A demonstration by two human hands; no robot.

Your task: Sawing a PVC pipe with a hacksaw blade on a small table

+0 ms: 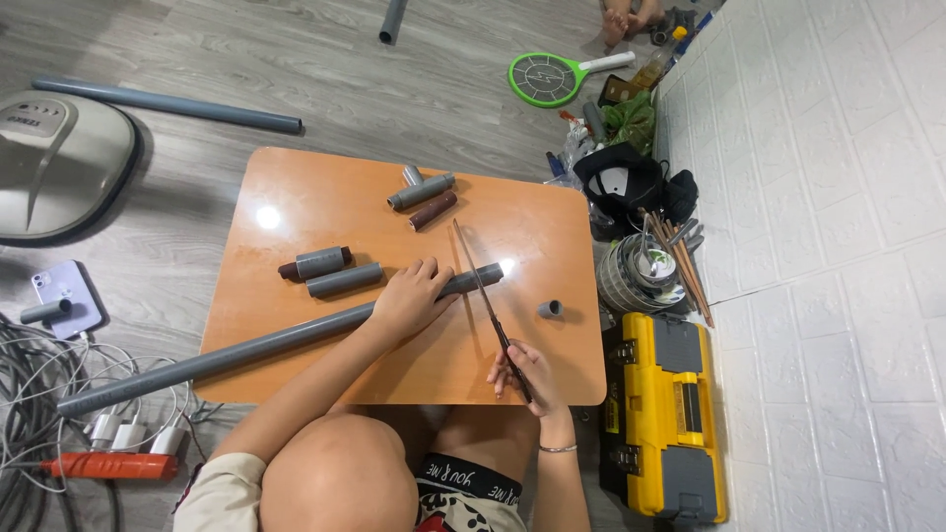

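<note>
A long grey plastic pipe (256,347) lies slantwise across the low orange table (315,202), its left end reaching past the table edge. My left hand (412,296) presses down on the pipe near its right end. My right hand (524,369) grips the handle of a thin saw blade (475,276), which crosses over the pipe just right of my left hand. A short cut ring of grey pipe (550,308) stands on the table to the right of the blade.
Short pipe pieces (343,280), a grey tee fitting (419,187) and dark brown rolls (433,210) lie on the table. A yellow toolbox (665,414) stands to the right, by the white wall. Cables, a phone, a fan base and another pipe lie on the floor at left.
</note>
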